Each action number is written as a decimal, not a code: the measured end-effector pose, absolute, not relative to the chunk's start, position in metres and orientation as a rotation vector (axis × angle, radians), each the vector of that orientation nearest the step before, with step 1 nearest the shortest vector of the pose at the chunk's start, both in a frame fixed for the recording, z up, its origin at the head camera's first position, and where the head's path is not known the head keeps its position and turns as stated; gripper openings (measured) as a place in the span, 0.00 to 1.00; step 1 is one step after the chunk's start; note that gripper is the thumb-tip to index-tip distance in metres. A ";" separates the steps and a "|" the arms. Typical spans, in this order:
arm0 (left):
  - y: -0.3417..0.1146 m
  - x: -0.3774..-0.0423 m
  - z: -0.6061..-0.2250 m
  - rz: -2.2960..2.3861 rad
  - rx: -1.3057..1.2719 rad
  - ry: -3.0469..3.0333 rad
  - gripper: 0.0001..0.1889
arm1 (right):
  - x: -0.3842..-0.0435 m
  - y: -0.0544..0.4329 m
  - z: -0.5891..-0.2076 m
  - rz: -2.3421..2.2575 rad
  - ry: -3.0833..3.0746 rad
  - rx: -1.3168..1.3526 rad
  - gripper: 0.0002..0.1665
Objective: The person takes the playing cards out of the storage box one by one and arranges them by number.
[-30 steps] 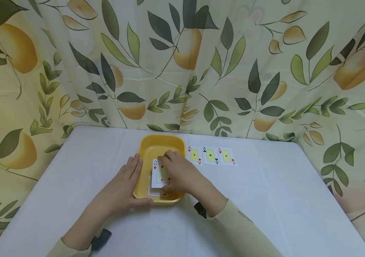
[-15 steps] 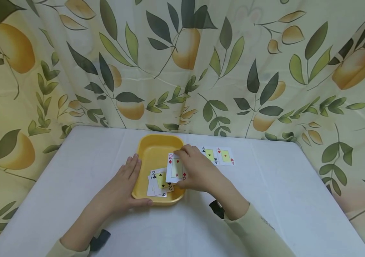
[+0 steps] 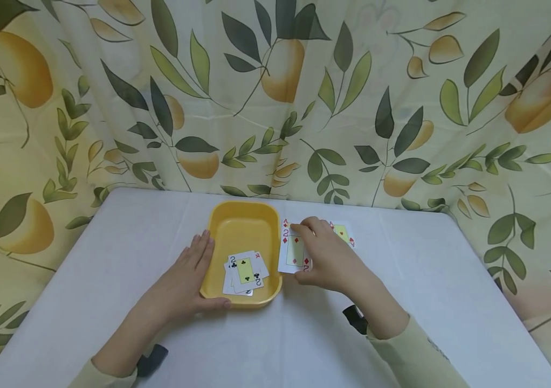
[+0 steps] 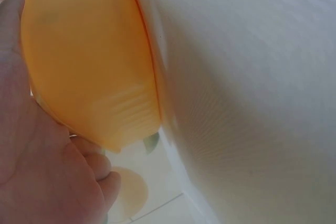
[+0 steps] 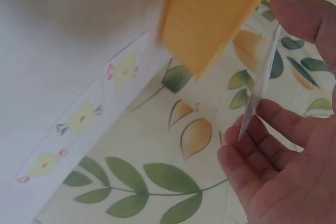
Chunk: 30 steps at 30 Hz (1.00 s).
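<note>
My right hand (image 3: 326, 256) pinches a two of diamonds playing card (image 3: 293, 253) between thumb and fingers, just right of the yellow tray (image 3: 243, 211). In the right wrist view the card (image 5: 264, 74) shows edge-on, lifted off the table. My left hand (image 3: 185, 280) rests along the tray's left rim with fingers extended, its thumb along the near edge. Inside the tray lies a small overlapping pile, a two of clubs (image 3: 245, 271) on top. Three aces form a row on the table; the ace of hearts (image 3: 341, 231) shows, while my right hand and its card cover most of the others.
The right wrist view shows all three laid-out cards, the middle one (image 5: 81, 117) being black. White cloth (image 3: 426, 280) covers the table. A fruit-and-leaf patterned curtain (image 3: 256, 118) hangs behind the far edge.
My right hand has carried the two of diamonds rightward out of the tray to over the ace row. The two of clubs in the tray has come into sight. The left hand has stayed put.
</note>
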<state>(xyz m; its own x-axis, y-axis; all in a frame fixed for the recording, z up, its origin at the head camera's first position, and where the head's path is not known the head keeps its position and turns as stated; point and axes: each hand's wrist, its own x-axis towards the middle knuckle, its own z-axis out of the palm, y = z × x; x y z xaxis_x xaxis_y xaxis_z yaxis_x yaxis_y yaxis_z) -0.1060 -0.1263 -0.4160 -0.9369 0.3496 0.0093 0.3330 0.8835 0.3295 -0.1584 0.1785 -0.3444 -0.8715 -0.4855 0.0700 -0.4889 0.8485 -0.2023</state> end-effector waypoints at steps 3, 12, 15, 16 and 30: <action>-0.126 -0.105 -0.415 0.519 0.530 2.994 0.71 | -0.158 0.185 -0.347 0.334 -3.020 0.760 0.54; -0.126 -0.105 -0.415 0.519 0.537 3.002 0.71 | -0.156 0.198 -0.363 0.346 -3.063 0.714 0.54; -0.127 -0.106 -0.415 0.511 0.534 3.004 0.71 | -0.157 0.197 -0.372 0.359 -3.089 0.718 0.54; -0.127 -0.106 -0.415 0.509 0.533 3.005 0.71 | -0.158 0.196 -0.375 0.364 -3.097 0.724 0.54; -0.128 -0.107 -0.417 0.520 0.541 2.997 0.72 | -0.173 0.188 -0.407 0.330 -3.184 0.784 0.53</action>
<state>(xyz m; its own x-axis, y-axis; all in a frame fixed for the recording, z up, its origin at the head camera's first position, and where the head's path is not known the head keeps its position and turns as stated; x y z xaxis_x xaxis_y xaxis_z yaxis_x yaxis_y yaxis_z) -0.1066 -0.1277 -0.4170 -0.9373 0.3485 0.0085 0.3310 0.8820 0.3354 -0.1728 0.1882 -0.4069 -0.8756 -0.4723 -0.1008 -0.4416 0.8675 -0.2287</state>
